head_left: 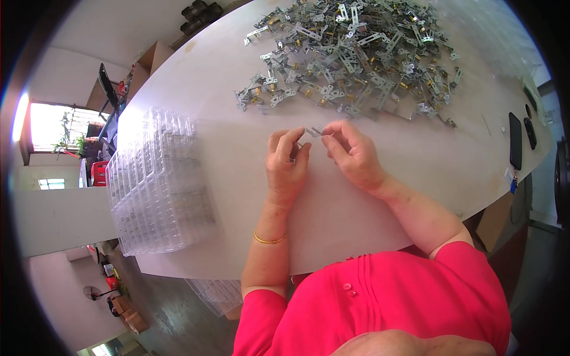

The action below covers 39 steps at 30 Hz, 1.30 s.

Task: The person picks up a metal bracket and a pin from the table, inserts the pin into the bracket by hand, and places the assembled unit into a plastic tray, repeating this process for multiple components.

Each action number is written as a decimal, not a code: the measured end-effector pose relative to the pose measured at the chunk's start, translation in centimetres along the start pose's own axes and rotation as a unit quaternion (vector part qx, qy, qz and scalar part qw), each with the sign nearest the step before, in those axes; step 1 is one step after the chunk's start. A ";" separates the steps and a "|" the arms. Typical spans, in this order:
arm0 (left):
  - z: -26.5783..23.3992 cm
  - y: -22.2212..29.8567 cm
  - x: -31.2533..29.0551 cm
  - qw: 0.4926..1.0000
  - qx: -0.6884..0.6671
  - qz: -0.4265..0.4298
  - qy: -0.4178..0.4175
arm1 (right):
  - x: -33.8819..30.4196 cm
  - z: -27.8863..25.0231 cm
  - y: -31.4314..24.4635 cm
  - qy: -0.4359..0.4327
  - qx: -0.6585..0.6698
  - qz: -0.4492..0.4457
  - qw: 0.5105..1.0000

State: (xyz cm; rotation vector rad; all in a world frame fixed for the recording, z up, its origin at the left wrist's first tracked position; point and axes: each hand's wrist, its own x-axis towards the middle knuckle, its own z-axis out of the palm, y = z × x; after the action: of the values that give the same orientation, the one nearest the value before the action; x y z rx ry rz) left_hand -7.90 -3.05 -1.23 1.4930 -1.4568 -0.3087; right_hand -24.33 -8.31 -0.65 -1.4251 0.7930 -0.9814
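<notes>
Both my hands meet over the middle of the white table, pinching a small metal bracket part [314, 132] between them. My left hand [285, 163] closes thumb and fingers on its left end; a thin gold bracelet [270, 240] circles that wrist. My right hand [354, 153] pinches the other end with fingertips. Much of the part is hidden by the fingers, so its exact shape is hard to make out. Beyond my hands spreads a large loose pile of metal bracket parts [356, 65], silvery with some brass-coloured bits.
Clear plastic trays [157, 184] stand stacked at the table's left, with more trays [217, 293] below the edge. Clear plastic sheeting [493, 41] lies at the far right. A black phone [515, 141] and a dark slim object [529, 133] rest near the right edge.
</notes>
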 end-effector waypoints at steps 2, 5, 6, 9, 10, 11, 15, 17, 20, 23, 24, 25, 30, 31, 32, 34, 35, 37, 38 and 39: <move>0.2 -0.1 0.1 0.999 0.024 0.041 0.006 | 0.0 -0.1 0.1 -0.001 0.003 0.009 1.000; 0.3 0.1 -0.1 0.998 0.041 0.045 0.010 | 0.1 0.1 0.1 -0.015 0.038 0.015 0.999; 0.3 0.1 0.0 0.998 0.039 0.045 0.010 | 0.1 0.0 0.1 -0.014 0.036 0.015 0.999; 0.4 -0.1 0.0 0.997 0.052 0.065 0.006 | 0.1 0.0 0.0 -0.019 0.022 0.015 0.999; 0.5 -0.4 -0.1 0.995 0.065 0.079 0.007 | 0.0 0.0 -0.2 -0.011 -0.010 -0.006 1.000; 0.6 -0.5 -0.1 0.993 0.078 0.093 0.008 | 0.1 0.0 -0.2 -0.003 -0.042 -0.026 0.999; 0.7 -0.4 -0.2 0.991 0.078 0.106 0.000 | 0.5 -0.1 0.2 0.056 -0.163 -0.158 0.972; 0.7 0.0 -0.1 0.982 0.107 0.154 -0.013 | 0.6 0.0 0.0 0.085 -0.120 -0.169 0.975; 1.0 0.5 -0.4 0.994 0.034 0.099 -0.026 | 0.7 -0.2 -0.3 0.121 -0.103 -0.172 0.972; 0.7 0.5 -0.3 0.996 -0.071 -0.048 -0.017 | 0.8 -0.4 0.4 0.125 -0.007 -0.112 0.986; 0.4 0.1 -0.3 0.996 -0.070 -0.048 -0.016 | 0.8 -0.4 0.5 0.125 -0.007 -0.112 0.986; 0.2 -0.5 -0.4 0.982 -0.157 -0.107 -0.006 | 0.6 -0.3 0.5 0.101 -0.012 -0.077 0.992; -0.1 -0.7 -0.2 0.946 -0.260 -0.191 -0.004 | 0.2 -0.1 0.3 0.065 -0.044 -0.033 0.996; -0.1 -0.8 -0.2 0.947 -0.260 -0.191 -0.003 | 0.2 -0.2 0.2 0.059 -0.048 -0.026 0.997; 0.0 -0.9 -0.3 0.951 -0.249 -0.181 -0.003 | 0.2 -0.2 0.1 0.053 -0.052 -0.019 0.997; 0.0 -1.0 -0.3 0.956 -0.239 -0.171 -0.003 | 0.2 -0.2 0.0 0.051 -0.053 -0.020 0.997; 0.0 -1.0 -0.3 0.956 -0.239 -0.167 -0.002 | 0.2 -0.2 0.0 0.051 -0.055 -0.021 0.997; 0.1 -1.2 -0.4 0.957 -0.239 -0.164 0.000 | 0.2 -0.2 -0.1 0.048 -0.060 -0.017 0.997; 0.2 -1.4 -0.4 0.958 -0.238 -0.158 0.002 | 0.2 -0.2 -0.2 0.046 -0.065 -0.013 0.997; 0.2 -1.5 -0.4 0.959 -0.237 -0.152 0.004 | 0.2 -0.2 -0.3 0.046 -0.065 -0.013 0.997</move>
State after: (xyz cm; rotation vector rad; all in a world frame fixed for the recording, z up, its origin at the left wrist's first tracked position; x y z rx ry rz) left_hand -7.30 -3.09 -2.65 1.3099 -1.0438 -0.7819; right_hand -24.40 -8.59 -0.37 -1.5136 0.9213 -1.0369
